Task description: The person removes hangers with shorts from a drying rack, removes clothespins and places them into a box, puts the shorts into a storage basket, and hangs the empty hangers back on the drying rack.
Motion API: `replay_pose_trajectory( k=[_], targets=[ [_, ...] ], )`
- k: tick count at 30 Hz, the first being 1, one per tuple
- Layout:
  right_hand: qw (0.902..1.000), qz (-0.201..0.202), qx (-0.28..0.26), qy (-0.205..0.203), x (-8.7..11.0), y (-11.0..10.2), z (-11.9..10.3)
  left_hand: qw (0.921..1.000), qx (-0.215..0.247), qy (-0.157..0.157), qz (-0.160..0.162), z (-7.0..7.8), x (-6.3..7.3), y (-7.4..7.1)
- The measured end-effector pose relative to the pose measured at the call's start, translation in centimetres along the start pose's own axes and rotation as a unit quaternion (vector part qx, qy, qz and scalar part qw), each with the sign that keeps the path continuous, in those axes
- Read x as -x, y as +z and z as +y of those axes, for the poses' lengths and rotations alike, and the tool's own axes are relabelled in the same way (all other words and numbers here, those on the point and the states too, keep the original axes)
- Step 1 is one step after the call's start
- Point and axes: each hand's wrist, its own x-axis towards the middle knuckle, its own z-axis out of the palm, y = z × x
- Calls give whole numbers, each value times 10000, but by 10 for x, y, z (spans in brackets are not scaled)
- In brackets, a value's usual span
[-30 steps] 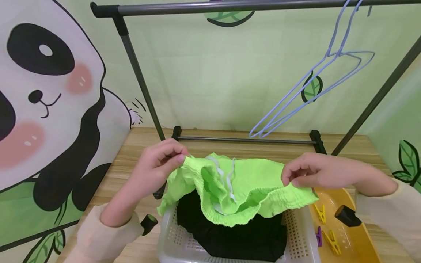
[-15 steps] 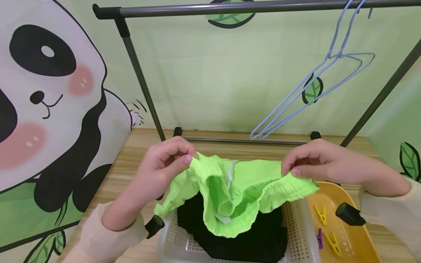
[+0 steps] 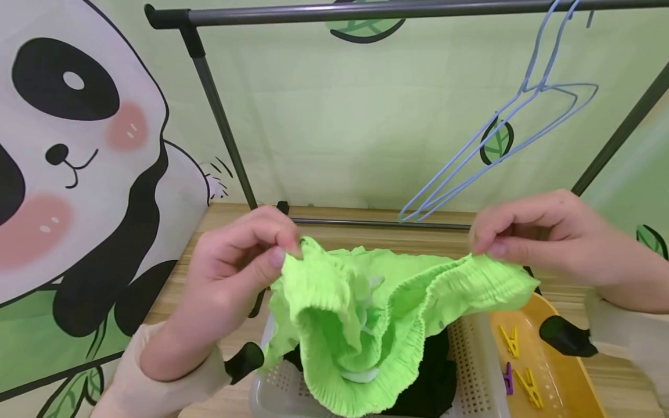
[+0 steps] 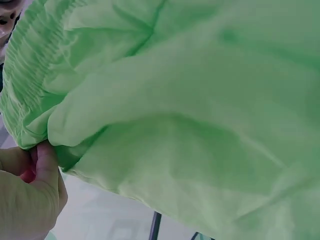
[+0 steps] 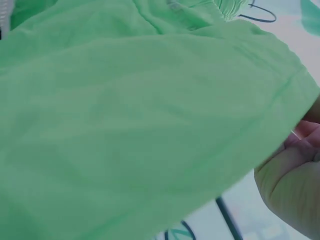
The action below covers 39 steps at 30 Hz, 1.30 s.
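Observation:
Bright green shorts (image 3: 360,360) with a gathered elastic waistband and a white drawstring hang between my two hands. My left hand (image 3: 235,261) pinches the waistband at its left side between thumb and fingers. At the other side my right hand (image 3: 543,238) pinches the band the same way. The waist opening sags toward me in a deep curve. Below the shorts, black cloth (image 3: 431,371) lies in a white perforated basket (image 3: 475,366), partly covered from view. Green fabric fills most of the left wrist view, with the pinching hand (image 4: 35,190) at lower left.
A dark metal clothes rack (image 3: 366,10) spans the top, with blue wire hangers (image 3: 470,148) on its right part. An orange-yellow tray (image 3: 561,371) right of the basket holds yellow clothespins (image 3: 529,388) and a purple clothespin (image 3: 508,378). A panda-printed backdrop (image 3: 120,174) stands behind.
Both hands have risen and moved farther apart, the right one up and to the right. The shorts are stretched wider and closer to me, with the waistband's near edge sagging lower in view.

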Motion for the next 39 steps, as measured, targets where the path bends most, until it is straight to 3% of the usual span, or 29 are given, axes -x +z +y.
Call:
replay_pose_trajectory(
  k=[6,9,12,16,19,22,24,29,39],
  targets=[
    [9978,-34,-415,-525,4,-8,2,9971,677,319,153,2,1,-3],
    [9975,-10,-455,-540,4,-9,2,9961,796,325,178,2,0,-5],
    [9993,199,-292,-84,3,-8,1,9965,783,26,278,0,-4,-5],
    [9941,467,260,944,1,-7,7,9914,587,-970,654,-12,-9,-9],
    [9865,477,517,1481,3,-5,24,9744,231,-2014,973,-27,-8,-14],
    [9782,435,552,1954,9,-4,43,9478,-135,-2966,1160,-46,-3,-22],
    [9682,424,515,2412,16,-3,54,9313,-263,-3413,1245,-58,1,-27],
    [9421,368,227,3325,34,-1,74,9039,-583,-4022,1338,-80,13,-39],
    [9033,321,67,4278,68,0,97,8550,-906,-5026,897,-105,37,-63]
  ],
)
